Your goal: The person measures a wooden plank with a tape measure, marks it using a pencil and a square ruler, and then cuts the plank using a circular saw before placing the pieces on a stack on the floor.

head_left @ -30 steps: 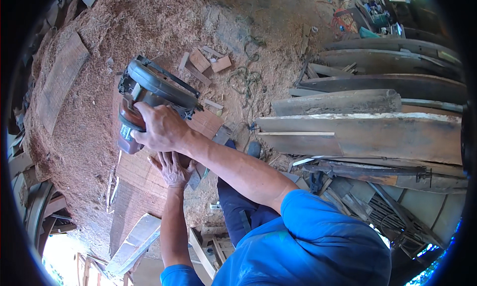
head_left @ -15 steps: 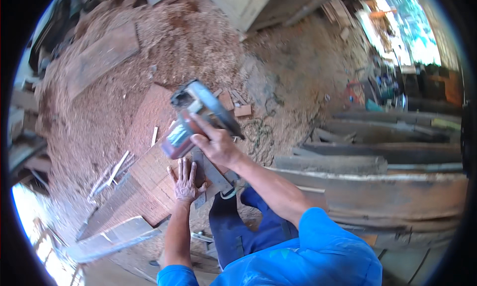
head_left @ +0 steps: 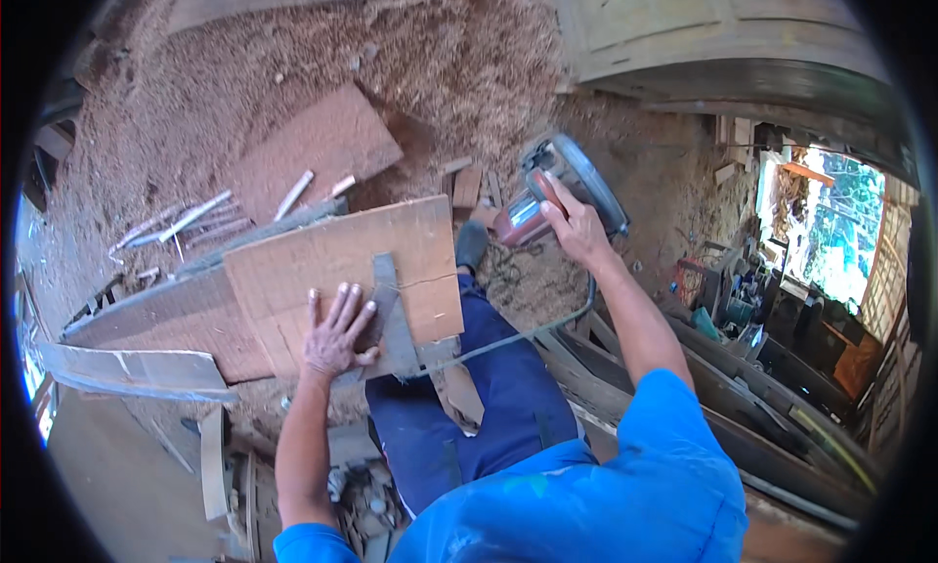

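Note:
My right hand [head_left: 578, 229] is wrapped around the handle of a circular saw [head_left: 524, 219] with a red body and a rounded grey guard. The saw is held in the air, apart from the board and off its right edge. A greenish cord [head_left: 518, 336] hangs from it and curves across my legs. My left hand [head_left: 338, 340] lies with spread fingers on a flat brown wooden board [head_left: 293, 265]. Right beside those fingers, a grey flat strip [head_left: 394, 314], seemingly a square's blade, rests across the board. A thin line runs over the board right of the strip.
Beneath the board is a longer dark plank [head_left: 171, 319]. Sawdust covers the ground around a loose wooden panel [head_left: 327, 152] and thin offcuts [head_left: 200, 211]. Long timbers [head_left: 762, 407] lie at my right. A large wooden piece [head_left: 703, 25] stands at the far right.
The saw in my right hand has moved right, away from above the board, uncovering the board's right end. My left hand stays on the board. The whole view has turned.

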### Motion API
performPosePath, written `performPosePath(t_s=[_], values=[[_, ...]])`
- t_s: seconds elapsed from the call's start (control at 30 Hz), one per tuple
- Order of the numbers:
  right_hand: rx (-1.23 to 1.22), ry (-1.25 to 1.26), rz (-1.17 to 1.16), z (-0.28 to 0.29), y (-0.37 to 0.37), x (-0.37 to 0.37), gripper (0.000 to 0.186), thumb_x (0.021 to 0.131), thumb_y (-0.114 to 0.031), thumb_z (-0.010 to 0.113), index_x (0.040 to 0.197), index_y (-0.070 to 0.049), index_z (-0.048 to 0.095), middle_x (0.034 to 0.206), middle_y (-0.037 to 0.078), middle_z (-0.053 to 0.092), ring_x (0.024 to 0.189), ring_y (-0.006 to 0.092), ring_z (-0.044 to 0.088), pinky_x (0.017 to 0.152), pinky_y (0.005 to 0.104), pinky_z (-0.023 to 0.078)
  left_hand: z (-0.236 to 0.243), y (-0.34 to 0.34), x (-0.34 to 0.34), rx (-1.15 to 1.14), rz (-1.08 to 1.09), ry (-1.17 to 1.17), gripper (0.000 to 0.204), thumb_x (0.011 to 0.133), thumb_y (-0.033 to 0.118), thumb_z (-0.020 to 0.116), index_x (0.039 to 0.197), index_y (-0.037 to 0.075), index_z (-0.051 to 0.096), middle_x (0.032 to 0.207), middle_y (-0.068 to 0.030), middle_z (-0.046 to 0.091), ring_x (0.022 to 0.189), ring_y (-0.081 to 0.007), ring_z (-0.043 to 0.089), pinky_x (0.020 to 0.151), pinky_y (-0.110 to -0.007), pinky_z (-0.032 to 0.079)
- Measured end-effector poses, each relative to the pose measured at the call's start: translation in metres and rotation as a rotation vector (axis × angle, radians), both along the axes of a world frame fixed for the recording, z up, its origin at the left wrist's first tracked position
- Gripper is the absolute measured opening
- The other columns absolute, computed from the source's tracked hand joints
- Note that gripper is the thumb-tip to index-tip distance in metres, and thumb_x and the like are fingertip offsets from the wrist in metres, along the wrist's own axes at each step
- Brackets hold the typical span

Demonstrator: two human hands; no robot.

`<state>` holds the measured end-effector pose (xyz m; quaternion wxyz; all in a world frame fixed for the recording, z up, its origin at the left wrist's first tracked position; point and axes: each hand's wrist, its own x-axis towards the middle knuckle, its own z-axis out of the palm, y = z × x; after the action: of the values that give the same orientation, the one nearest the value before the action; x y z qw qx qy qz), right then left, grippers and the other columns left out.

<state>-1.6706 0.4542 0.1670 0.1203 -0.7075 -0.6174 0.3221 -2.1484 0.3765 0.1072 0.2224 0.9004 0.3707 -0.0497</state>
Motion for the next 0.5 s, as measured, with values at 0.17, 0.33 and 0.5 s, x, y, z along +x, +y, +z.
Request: performPosePath(t_s=[0.17, 0.33, 0.5], values=[[-0.588, -0.356, 0.241, -0.042, 0.034, 0.022, 0.054, 0.097, -0.049, 0.051, 0.148, -0.032, 0.045, 0.112, 0.024, 0.069, 0.101, 0.043, 0.066, 0.09, 0.0525, 0.05, -0.017, -0.006, -0.004, 0.01, -0.031, 0.045, 0.084, 0.072, 0.069, 0.065, 0.141, 0.023, 0.055, 0.158, -0.0138, 0.038, 0.149, -0.0312, 0.03, 0.118, -0.071, 0.002], [-0.702, -0.519, 0.518, -0.105, -0.018, 0.049, 0.06, 0.096, -0.04, 0.056, 0.153, -0.034, 0.036, 0.104, 0.018, 0.072, 0.097, 0.0365, 0.071, 0.085, 0.0498, 0.055, -0.022, -0.009, -0.004, 0.062, -0.033, -0.007, 0.078, 0.076, 0.072, 0.061, 0.137, 0.022, 0.055, 0.151, -0.0157, 0.043, 0.148, -0.0342, 0.031, 0.116, -0.074, 0.004], [-0.929, -0.55, 0.59, -0.127, -0.046, 0.051, 0.062, 0.095, -0.026, 0.056, 0.153, -0.026, 0.035, 0.112, 0.018, 0.072, 0.1, 0.0333, 0.072, 0.085, 0.0466, 0.056, -0.025, -0.01, -0.006, 0.13, -0.11, 0.025, 0.082, 0.086, 0.075, 0.047, 0.147, 0.019, 0.044, 0.155, -0.0207, 0.036, 0.147, -0.041, 0.03, 0.115, -0.076, 0.007]])
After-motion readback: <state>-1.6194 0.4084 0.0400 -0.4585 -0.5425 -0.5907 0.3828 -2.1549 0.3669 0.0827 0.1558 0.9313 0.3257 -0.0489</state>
